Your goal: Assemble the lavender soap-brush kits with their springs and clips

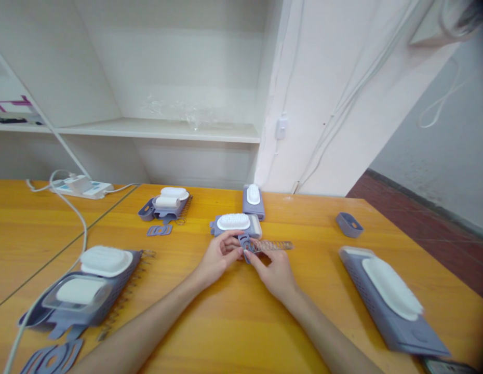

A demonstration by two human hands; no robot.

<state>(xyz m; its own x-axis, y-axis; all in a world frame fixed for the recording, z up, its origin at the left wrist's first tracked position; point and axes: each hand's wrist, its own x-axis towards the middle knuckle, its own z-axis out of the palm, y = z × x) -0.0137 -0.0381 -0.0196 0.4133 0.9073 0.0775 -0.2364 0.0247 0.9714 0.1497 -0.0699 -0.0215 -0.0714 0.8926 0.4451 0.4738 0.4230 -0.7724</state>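
Over the middle of the table, my left hand [218,259] is closed, its thumb and fingers pinching a small grey plastic piece [244,241] with cut-out slots. My right hand [278,274] is closed at the other side of that piece, on the near end of a metal coil spring [278,245]. The spring stretches out to the right above the hand, its left end against the grey piece. Fingertips partly hide where the two meet. Right behind my hands lies a grey holder with a white bristled brush [233,222] on it.
Another grey holder [254,200] stands farther back. At left, grey units with white rollers [83,291] lie beside springs [124,296] and slotted grey pieces [54,358]. A white cable [83,223] runs from a power strip [83,187]. At right are a grey cup [349,224] and long holder [393,301].
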